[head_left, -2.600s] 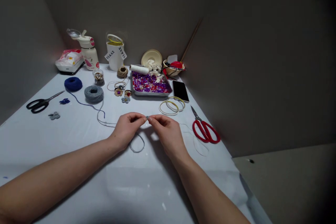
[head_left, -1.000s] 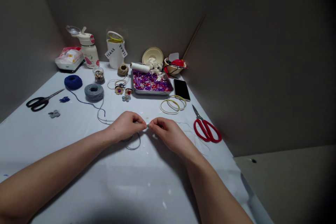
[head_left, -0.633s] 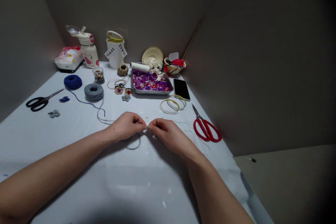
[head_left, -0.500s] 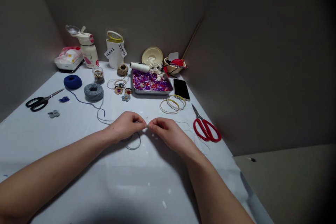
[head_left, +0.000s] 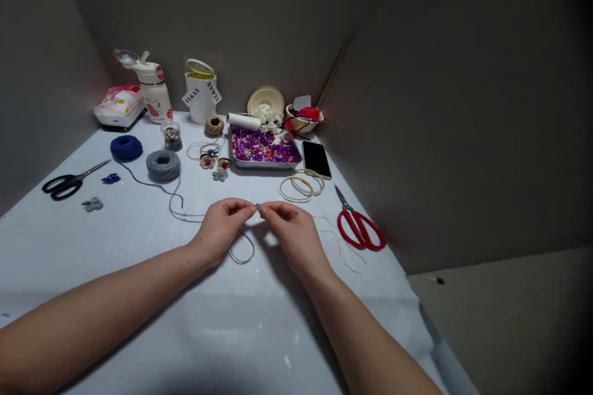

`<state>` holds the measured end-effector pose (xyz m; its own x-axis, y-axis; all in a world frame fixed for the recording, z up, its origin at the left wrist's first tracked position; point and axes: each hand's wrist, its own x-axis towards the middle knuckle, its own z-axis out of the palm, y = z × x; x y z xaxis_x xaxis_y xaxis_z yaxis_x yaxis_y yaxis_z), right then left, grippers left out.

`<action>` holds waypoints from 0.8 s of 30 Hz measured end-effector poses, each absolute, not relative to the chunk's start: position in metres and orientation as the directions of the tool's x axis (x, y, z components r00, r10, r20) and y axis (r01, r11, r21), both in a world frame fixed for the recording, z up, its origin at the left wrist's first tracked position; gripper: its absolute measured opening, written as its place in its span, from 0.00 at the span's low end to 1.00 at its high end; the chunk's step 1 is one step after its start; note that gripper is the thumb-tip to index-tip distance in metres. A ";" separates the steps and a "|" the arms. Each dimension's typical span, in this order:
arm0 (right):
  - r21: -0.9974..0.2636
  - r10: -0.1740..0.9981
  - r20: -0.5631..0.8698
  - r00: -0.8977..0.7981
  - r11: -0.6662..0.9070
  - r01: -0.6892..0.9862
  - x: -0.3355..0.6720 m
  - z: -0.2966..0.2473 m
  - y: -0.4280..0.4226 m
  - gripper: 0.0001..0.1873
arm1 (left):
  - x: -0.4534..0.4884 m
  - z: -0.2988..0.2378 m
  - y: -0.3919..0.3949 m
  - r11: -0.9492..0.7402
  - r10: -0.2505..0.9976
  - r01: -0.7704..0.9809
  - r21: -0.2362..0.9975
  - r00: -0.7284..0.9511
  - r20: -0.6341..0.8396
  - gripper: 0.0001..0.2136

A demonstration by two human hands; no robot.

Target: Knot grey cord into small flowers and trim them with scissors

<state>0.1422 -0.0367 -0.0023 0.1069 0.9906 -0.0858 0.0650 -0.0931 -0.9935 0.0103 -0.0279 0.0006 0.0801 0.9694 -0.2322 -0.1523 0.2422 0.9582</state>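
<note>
My left hand (head_left: 222, 226) and my right hand (head_left: 295, 231) meet above the middle of the table, thumbs and forefingers pinched together. Between the fingertips shows a tiny grey piece of yarn work (head_left: 257, 207); its shape is mostly hidden. A loop of grey yarn (head_left: 245, 261) hangs below my left hand. The strand runs back left to the grey yarn ball (head_left: 164, 165). Thin pale thread (head_left: 345, 253) trails on the table to the right of my right hand. Red-handled scissors (head_left: 360, 228) lie farther right.
Behind the hands stands a metal tray of beads (head_left: 266, 148) with a white thread spool (head_left: 243, 121) on its edge. Two bangles (head_left: 295, 189) and a phone (head_left: 317, 159) lie beside it. To the left are black scissors (head_left: 69, 183), blue yarn (head_left: 126, 148) and a bottle (head_left: 156, 99).
Both hands have risen slightly, and the grey piece between the fingertips shows more clearly. The yarn loop has shifted a little right. The whole view has moved slightly.
</note>
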 end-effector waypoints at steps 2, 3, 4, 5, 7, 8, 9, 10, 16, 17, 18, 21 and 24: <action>-0.992 0.992 -0.076 0.103 -0.085 0.092 0.142 -0.002 -0.037 0.13 | 0.011 0.000 -0.029 0.228 0.972 -0.127 0.965 0.081 -0.219 0.09; -0.991 0.993 -0.070 0.098 -0.081 0.110 0.142 -0.002 -0.037 0.13 | 0.010 0.000 -0.029 0.221 0.974 -0.114 0.968 0.083 -0.213 0.09; -0.989 0.994 -0.065 0.093 -0.076 0.128 0.142 -0.003 -0.036 0.13 | 0.010 -0.001 -0.029 0.215 0.974 -0.100 0.971 0.088 -0.207 0.09; -0.987 0.995 -0.057 0.088 -0.069 0.145 0.143 -0.003 -0.036 0.13 | 0.010 -0.001 -0.029 0.209 0.975 -0.083 0.974 0.095 -0.201 0.10; -0.983 0.996 -0.034 0.084 -0.048 0.177 0.146 -0.003 -0.035 0.13 | 0.009 -0.001 -0.029 0.201 0.973 -0.037 0.979 0.119 -0.195 0.10; -0.981 0.996 -0.020 0.087 -0.036 0.192 0.147 -0.002 -0.035 0.14 | 0.009 -0.001 -0.029 0.197 0.972 -0.014 0.980 0.131 -0.193 0.10; -0.978 0.996 -0.006 0.089 -0.025 0.208 0.148 -0.002 -0.035 0.14 | 0.009 -0.001 -0.029 0.186 0.972 0.010 0.983 0.142 -0.185 0.10; -0.974 0.996 0.006 0.090 -0.015 0.225 0.149 -0.002 -0.034 0.14 | 0.008 0.000 -0.028 0.167 0.974 0.034 0.985 0.150 -0.170 0.10; -0.957 1.000 -0.015 0.013 -0.018 0.288 0.154 0.001 -0.033 0.14 | 0.003 0.001 -0.025 0.054 0.983 0.166 0.985 0.163 -0.082 0.07; -0.956 1.000 -0.025 -0.006 -0.022 0.293 0.155 0.001 -0.033 0.14 | 0.002 0.001 -0.025 0.052 0.983 0.176 0.983 0.167 -0.082 0.07; -0.954 0.999 -0.034 -0.023 -0.026 0.297 0.155 0.001 -0.033 0.14 | 0.002 0.001 -0.024 0.046 0.982 0.186 0.982 0.172 -0.078 0.07; -0.949 0.996 -0.058 -0.069 -0.034 0.313 0.158 0.002 -0.033 0.14 | 0.001 0.004 -0.023 0.016 0.980 0.226 0.974 0.191 -0.061 0.06; -0.940 0.993 -0.072 -0.097 -0.035 0.339 0.159 0.002 -0.034 0.13 | 0.001 0.008 -0.022 0.005 0.976 0.287 0.958 0.206 -0.067 0.06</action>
